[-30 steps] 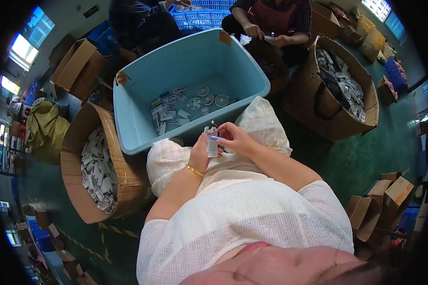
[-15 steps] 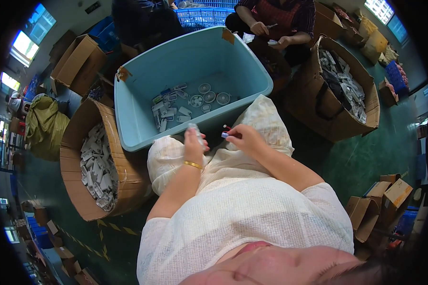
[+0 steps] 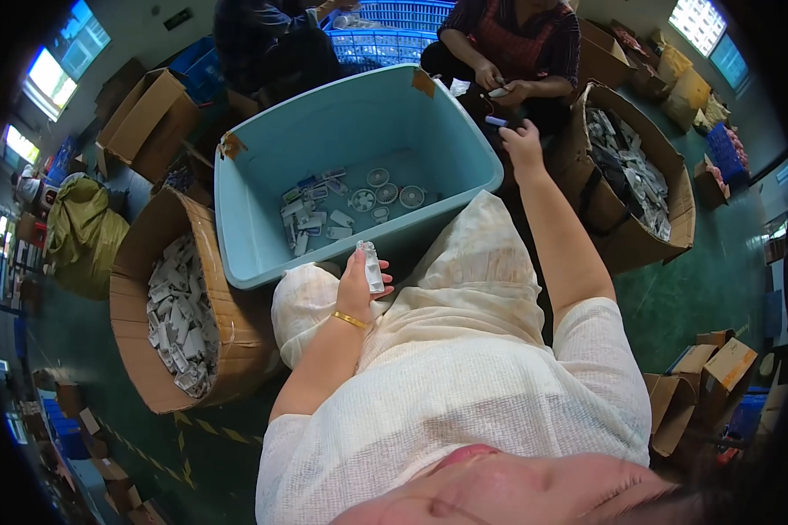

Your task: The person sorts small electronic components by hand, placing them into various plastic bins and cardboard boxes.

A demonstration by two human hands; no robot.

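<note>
Over my lap, my left hand (image 3: pixel 355 282) is closed around a white plastic casing (image 3: pixel 371 267), its hollow side facing up. My right arm stretches forward past the tub's right corner. Its hand (image 3: pixel 523 147) pinches a small blue-purple battery (image 3: pixel 496 121) with a thin reddish wire at its end. The light blue plastic tub (image 3: pixel 324 114) stands before my knees. On its floor lie several white casings (image 3: pixel 302 210) and, beside them, several small round fan heads (image 3: pixel 411 197).
A cardboard box of white casings (image 3: pixel 179 306) stands at my left, another box of grey-white parts (image 3: pixel 630 166) at far right. Across the tub, a person in a red apron (image 3: pixel 517 44) handles a small white piece. Another sits at upper left, near a blue basket (image 3: pixel 381 44).
My right hand has moved from above my lap out to the far right, carrying the battery. My left hand has turned the casing so its hollow side shows.
</note>
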